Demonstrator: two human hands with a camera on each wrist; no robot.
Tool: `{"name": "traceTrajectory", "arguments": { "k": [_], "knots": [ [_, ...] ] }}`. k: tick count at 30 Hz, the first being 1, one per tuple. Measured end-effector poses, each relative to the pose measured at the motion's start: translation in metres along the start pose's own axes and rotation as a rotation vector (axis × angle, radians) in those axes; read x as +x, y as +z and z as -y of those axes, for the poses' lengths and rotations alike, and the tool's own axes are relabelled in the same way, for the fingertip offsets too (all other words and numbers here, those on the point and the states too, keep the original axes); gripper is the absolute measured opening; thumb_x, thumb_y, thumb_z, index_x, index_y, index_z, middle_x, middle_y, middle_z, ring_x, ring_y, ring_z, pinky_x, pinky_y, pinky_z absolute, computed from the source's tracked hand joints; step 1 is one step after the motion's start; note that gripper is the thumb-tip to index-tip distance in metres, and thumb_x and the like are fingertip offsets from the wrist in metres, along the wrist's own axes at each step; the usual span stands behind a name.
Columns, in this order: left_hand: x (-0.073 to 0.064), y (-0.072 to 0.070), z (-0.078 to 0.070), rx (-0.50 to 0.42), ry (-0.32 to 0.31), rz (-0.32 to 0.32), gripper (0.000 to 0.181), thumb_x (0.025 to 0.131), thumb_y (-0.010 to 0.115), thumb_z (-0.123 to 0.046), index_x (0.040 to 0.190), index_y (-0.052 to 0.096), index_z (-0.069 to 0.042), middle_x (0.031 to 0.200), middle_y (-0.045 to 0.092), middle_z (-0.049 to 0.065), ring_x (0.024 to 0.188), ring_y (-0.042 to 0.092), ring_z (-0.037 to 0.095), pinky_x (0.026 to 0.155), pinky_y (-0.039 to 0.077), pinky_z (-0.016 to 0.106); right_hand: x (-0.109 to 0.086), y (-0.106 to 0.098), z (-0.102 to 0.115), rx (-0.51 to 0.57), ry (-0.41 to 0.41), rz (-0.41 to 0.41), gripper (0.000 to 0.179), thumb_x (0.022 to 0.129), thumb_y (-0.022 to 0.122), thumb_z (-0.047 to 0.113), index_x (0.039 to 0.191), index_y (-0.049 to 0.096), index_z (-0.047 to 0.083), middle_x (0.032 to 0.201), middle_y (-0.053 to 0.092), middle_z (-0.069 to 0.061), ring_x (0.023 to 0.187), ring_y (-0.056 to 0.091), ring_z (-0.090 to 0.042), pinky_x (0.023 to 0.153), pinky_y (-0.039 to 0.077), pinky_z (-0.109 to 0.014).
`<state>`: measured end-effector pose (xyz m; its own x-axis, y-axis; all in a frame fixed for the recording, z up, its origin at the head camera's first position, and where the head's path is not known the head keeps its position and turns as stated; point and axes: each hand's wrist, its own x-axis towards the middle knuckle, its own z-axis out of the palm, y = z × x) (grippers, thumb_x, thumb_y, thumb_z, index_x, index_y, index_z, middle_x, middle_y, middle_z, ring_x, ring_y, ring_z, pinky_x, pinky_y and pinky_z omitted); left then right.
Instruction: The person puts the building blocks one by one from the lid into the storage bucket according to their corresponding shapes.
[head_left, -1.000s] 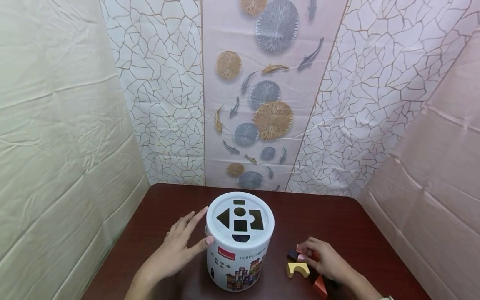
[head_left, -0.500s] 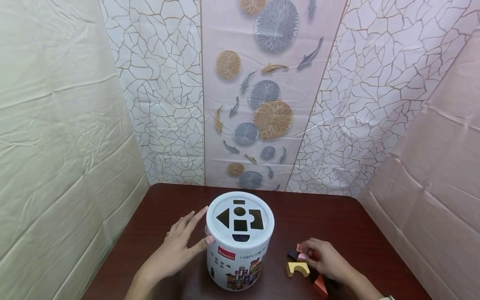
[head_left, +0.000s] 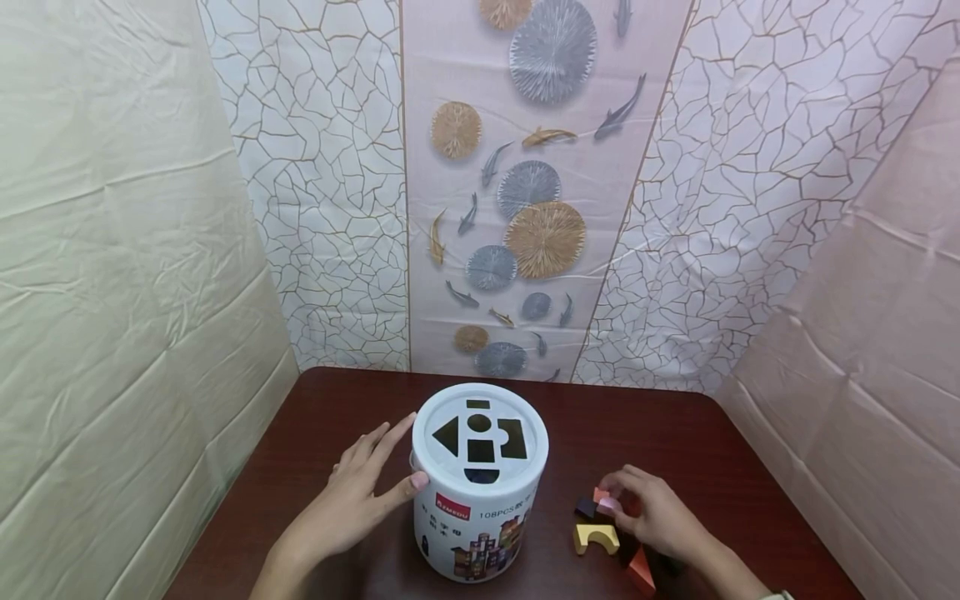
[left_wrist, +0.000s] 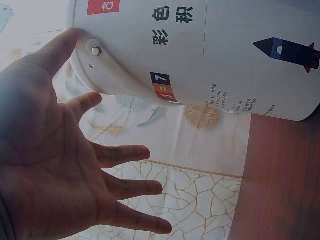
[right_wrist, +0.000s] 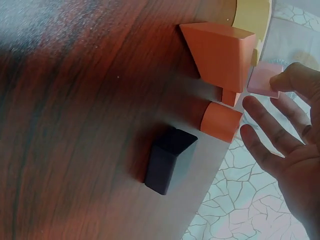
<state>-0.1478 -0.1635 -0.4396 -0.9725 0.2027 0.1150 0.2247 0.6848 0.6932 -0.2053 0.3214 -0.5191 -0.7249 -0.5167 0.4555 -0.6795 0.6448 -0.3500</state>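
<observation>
Right hand point(head_left: 660, 518): thumb and a finger pinch the pink block point(right_wrist: 262, 78); the other fingers in view reach past it, loose and holding nothing. Cannot tell whether the block clears the table point(head_left: 637, 425).

Left hand point(head_left: 348, 492): fingers spread and straight, thumb and forefinger touching the white bucket point(head_left: 480, 514) at its rim, gripping nothing.

Progress, my reading: early. One piece is in the fingers; none sits in the cut-out shapes of the lid point(head_left: 446, 468), which is on. Contents below too dark to judge. Several pieces lie loose.

Around the right fingers: small red-orange block point(head_left: 601, 493) and dark block point(head_left: 585, 507) just beyond the pinch, close beside the pink one; yellow arch block point(head_left: 596, 530) just left of the thumb; orange wedge block point(head_left: 641, 573) behind the thumb, nearer the body. Wrist view adds a curved orange block point(right_wrist: 220, 122) below the free fingertips, and a black block point(right_wrist: 162, 167) farther off.

In the way: neighbours crowd the pinch and could get nudged. Bucket stands well left of the right fingers, its raised rim between them and the cut-outs.
</observation>
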Motion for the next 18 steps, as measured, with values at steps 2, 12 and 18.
{"name": "traceTrajectory", "arguments": {
  "k": [2,12,18],
  "knots": [
    [-0.0002,0.0001,-0.0001,0.000,0.001,-0.002,0.081,0.102,0.064,-0.073,0.169,0.021,-0.063,0.183,0.025,0.016,0.167,0.021,0.056,0.119,0.013,0.095,0.0007,-0.0005,0.0006,0.012,0.000,-0.007,0.036,0.083,0.093,-0.002,0.111,0.075,0.013,0.096,0.069,0.008,0.085,0.066,-0.001,0.069,0.061,-0.031],
    [-0.0007,0.0000,-0.0011,-0.002,-0.010,0.000,0.081,0.102,0.063,-0.073,0.169,0.020,-0.064,0.184,0.024,0.015,0.167,0.021,0.056,0.119,0.012,0.095,0.0030,-0.0018,0.0032,0.031,-0.026,-0.064,0.055,0.073,0.092,-0.015,0.111,0.074,0.020,0.097,0.065,0.006,0.086,0.065,-0.002,0.067,0.059,-0.027],
    [-0.0020,-0.0015,-0.0025,-0.002,-0.007,0.000,0.081,0.102,0.063,-0.073,0.170,0.020,-0.062,0.184,0.024,0.015,0.166,0.021,0.057,0.119,0.013,0.095,0.0018,-0.0005,0.0074,0.053,0.016,-0.064,0.058,0.074,0.095,-0.013,0.114,0.075,0.023,0.106,0.064,0.001,0.089,0.065,-0.006,0.065,0.061,-0.029]
  ]
}}
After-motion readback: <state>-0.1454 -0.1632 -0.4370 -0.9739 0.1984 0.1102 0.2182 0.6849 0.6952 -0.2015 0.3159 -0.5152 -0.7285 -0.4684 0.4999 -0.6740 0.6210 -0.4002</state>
